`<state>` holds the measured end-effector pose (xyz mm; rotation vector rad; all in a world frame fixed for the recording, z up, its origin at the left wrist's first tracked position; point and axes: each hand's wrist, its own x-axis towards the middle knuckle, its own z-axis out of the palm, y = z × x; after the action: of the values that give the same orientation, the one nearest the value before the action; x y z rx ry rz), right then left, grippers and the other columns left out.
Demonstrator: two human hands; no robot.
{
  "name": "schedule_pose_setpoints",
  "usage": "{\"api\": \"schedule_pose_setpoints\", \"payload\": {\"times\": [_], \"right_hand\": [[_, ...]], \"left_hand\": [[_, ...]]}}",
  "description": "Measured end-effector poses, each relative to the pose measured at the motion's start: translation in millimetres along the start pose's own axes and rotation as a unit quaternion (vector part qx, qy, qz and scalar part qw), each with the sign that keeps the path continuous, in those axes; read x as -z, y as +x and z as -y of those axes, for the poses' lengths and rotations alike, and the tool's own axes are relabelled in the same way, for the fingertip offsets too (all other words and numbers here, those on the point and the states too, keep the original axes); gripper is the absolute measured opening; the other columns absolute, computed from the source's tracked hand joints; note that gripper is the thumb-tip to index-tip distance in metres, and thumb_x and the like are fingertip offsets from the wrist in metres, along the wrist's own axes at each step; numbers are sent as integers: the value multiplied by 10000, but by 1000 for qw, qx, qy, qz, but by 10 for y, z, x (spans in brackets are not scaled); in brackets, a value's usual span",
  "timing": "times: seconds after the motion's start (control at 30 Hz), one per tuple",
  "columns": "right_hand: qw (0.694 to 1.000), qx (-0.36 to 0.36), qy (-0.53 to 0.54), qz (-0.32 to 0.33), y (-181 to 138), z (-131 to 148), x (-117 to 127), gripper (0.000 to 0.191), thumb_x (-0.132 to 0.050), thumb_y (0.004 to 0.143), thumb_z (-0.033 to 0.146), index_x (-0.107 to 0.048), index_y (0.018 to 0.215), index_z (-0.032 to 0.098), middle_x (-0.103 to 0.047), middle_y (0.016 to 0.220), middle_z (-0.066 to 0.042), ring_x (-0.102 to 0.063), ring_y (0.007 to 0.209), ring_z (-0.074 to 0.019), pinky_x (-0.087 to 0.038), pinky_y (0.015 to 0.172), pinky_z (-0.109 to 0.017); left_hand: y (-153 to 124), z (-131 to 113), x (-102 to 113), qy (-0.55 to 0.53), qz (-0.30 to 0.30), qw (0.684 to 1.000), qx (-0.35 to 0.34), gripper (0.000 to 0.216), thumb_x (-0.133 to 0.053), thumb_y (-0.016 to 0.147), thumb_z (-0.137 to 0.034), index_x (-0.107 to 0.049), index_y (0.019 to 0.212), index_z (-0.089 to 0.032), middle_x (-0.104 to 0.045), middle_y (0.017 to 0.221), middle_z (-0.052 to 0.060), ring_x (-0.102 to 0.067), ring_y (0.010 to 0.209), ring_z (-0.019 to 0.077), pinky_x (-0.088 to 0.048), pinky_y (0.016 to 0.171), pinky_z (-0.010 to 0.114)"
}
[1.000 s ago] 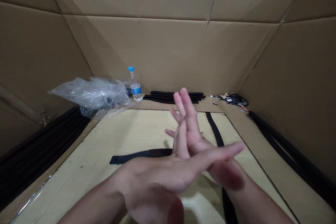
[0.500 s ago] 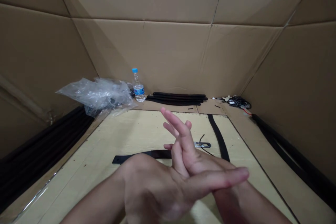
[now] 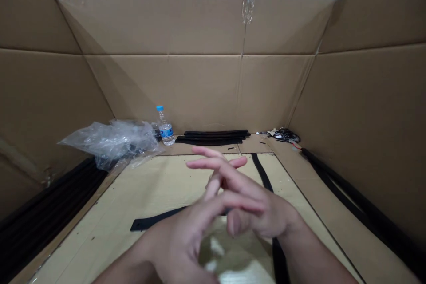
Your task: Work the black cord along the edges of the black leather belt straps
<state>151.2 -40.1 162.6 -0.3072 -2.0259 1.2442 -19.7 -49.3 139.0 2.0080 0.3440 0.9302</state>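
Over the middle of the table my left hand [image 3: 186, 235] and my right hand [image 3: 262, 202] meet, their outstretched fingers crossing one another. Neither holds an object. My left thumb points down toward the bottom edge, slightly blurred. Below and behind the hands lies a black strap [image 3: 151, 222], its left end showing a small hole and its middle hidden by my fingers. Another black strap [image 3: 261, 171] runs from the table's back edge down past my right wrist, which covers part of it.
Tall cardboard walls [image 3: 199, 93] surround the yellowish tabletop [image 3: 109, 213]. Along the back stand a water bottle [image 3: 166, 131], crumpled clear plastic [image 3: 116, 140], a stack of black strips [image 3: 213, 137] and tangled black wires [image 3: 286, 135]. Long black pieces lie at left [image 3: 56, 213] and right [image 3: 353, 204].
My hands have turned from a tight overlap to loosely crossed fingers, the right shifting outward. The view has tilted up, showing the wall's top edge. A small metal tool near the straps is now hidden.
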Motion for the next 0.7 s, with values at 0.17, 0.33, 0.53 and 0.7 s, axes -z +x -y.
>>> {"api": "schedule_pose_setpoints", "payload": {"times": [0.17,0.33,0.53,0.7], "right_hand": [[972,73,19,-221,-56,-36,248,315,-555,860,520,-704,886,244,-474,1384,-41,-473,1205,-233,-424,962,-402],[946,181,2,-268,-82,-104,415,432,-543,899,413,-697,545,219,-683,1044,-57,-593,984,-218,-472,838,-379],[939,213,-10,-271,-128,-50,419,386,-611,838,230,-670,457,229,-689,893,-43,-591,920,-205,-470,827,-382],[937,202,8,-286,-126,-82,525,402,-590,873,402,-697,527,227,-686,727,-41,-595,766,-187,-468,737,-366]], "left_hand": [[-108,251,88,37,-136,990,0,551,-803,634,-419,-567,1118,-303,-440,1293,74,-402,1235,295,-381,1013,407],[-335,534,208,176,-19,972,157,176,-529,827,-109,-540,957,-226,-561,1113,64,-514,1080,210,-401,950,360],[-455,748,189,294,112,908,278,349,-650,730,-185,-574,1067,-236,-555,1190,68,-492,1107,250,-391,961,377],[-413,842,176,334,134,882,304,338,-560,764,-140,-580,1088,-237,-596,1118,57,-515,1057,241,-391,931,366]]}}
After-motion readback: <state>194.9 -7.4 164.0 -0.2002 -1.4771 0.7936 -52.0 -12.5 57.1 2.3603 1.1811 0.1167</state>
